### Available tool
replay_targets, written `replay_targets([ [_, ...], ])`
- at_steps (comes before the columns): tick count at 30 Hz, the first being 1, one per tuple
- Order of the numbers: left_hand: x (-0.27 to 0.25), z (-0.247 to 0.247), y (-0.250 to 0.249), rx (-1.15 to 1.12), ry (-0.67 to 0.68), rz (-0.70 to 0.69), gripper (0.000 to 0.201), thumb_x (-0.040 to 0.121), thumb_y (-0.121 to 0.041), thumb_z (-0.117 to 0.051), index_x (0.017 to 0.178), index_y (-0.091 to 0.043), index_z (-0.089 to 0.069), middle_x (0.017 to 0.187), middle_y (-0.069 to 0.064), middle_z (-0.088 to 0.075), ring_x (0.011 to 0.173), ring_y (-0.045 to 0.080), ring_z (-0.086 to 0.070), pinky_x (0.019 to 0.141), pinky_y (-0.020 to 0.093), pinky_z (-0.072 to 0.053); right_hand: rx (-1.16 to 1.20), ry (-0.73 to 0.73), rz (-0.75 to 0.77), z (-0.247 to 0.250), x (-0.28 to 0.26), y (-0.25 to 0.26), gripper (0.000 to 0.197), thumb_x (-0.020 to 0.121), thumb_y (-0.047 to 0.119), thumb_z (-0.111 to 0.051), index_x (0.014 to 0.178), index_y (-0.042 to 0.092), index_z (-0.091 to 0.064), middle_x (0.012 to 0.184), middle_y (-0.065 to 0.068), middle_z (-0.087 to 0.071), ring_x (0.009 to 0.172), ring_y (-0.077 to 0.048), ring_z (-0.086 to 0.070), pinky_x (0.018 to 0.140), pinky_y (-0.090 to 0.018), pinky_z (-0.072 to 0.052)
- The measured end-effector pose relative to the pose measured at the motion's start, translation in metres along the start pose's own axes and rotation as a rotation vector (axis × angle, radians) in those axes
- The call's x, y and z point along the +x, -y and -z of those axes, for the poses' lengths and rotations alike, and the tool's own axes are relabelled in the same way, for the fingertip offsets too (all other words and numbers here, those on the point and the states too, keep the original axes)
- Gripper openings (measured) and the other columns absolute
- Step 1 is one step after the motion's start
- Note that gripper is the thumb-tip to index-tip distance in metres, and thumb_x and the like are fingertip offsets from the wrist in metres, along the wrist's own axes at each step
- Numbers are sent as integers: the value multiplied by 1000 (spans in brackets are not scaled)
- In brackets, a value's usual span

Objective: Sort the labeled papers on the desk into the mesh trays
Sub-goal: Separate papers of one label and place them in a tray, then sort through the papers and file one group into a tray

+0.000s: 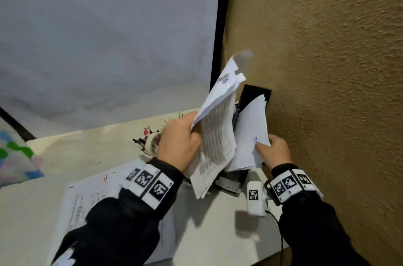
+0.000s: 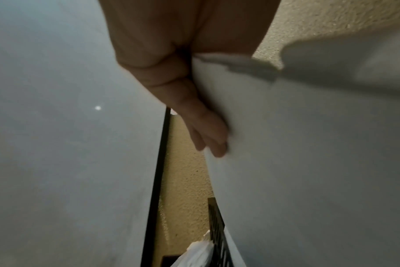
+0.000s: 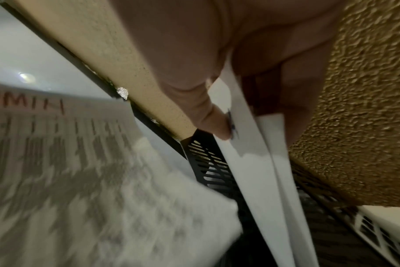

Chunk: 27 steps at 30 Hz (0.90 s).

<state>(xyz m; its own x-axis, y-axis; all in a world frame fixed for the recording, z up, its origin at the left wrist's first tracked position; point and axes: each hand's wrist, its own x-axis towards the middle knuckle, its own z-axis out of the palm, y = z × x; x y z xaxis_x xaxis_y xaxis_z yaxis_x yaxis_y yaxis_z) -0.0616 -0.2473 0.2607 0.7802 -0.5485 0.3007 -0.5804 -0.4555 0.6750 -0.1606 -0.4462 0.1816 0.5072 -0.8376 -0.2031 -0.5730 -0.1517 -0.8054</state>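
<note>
My left hand [image 1: 185, 135] grips a stack of printed papers [image 1: 216, 135] and holds it upright over the desk. In the left wrist view my fingers [image 2: 210, 133] lie along the white back of that stack [image 2: 308, 144]. My right hand [image 1: 265, 145] pinches a bundle of white sheets [image 1: 248, 135] that stands in the black mesh tray [image 1: 255, 95] by the wall. In the right wrist view the thumb [image 3: 215, 122] presses on those sheets [image 3: 251, 171], with the tray's mesh [image 3: 208, 162] behind them. The printed stack [image 3: 69, 162] carries red lettering at its top.
More papers [image 1: 96, 196] with a red label lie on the cream desk [image 1: 218, 233] under my left forearm. A cup of pens with a tape roll [image 1: 150, 141] stands behind my left hand. A rough tan wall [image 1: 327, 69] is close on the right. A grey board [image 1: 109, 36] stands behind.
</note>
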Motion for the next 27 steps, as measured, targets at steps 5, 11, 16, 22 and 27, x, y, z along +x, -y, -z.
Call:
replay_targets([
  [5, 1, -57, -4, -46, -15, -128, 46, 85, -1, -50, 128, -19, -51, 95, 13, -72, 81, 29, -67, 67, 28, -52, -78, -66, 119, 5, -7, 9, 21, 84, 15, -58, 102, 8, -65, 99, -13, -69, 97, -33, -62, 78, -33, -46],
  [11, -17, -138, 16, -234, 176, -47, 54, 88, -13, -55, 133, -33, -33, 117, 3, -64, 101, 23, -63, 87, 38, -53, -166, -87, 234, 9, -6, 21, 7, 82, 8, -53, 78, 13, -52, 88, -16, -66, 84, -33, -59, 69, -35, -43],
  [16, -13, -178, 30, -308, 289, 71, 64, 87, -22, -58, 137, -36, -22, 131, 1, -54, 115, 19, -56, 98, 36, -46, -157, -112, 273, 2, -6, 20, 20, 81, 10, -54, 68, 17, -41, 73, -11, -58, 71, -31, -55, 62, -35, -41],
  [22, -5, -185, 46, -211, 385, 208, 74, 73, -6, -64, 136, -22, -28, 129, 5, -52, 109, 26, -58, 88, 41, -52, -276, -57, 205, -8, -4, 12, 10, 82, 17, -53, 86, 8, -54, 82, -13, -60, 83, -36, -56, 66, -33, -39],
  [27, -10, -138, 37, -496, 368, 253, 71, 74, -16, -70, 135, -24, -34, 133, -6, -48, 117, 13, -53, 97, 34, -49, -277, -96, 210, -8, -6, 22, 11, 77, 19, -59, 83, 9, -56, 75, -9, -59, 75, -33, -56, 65, -35, -42],
])
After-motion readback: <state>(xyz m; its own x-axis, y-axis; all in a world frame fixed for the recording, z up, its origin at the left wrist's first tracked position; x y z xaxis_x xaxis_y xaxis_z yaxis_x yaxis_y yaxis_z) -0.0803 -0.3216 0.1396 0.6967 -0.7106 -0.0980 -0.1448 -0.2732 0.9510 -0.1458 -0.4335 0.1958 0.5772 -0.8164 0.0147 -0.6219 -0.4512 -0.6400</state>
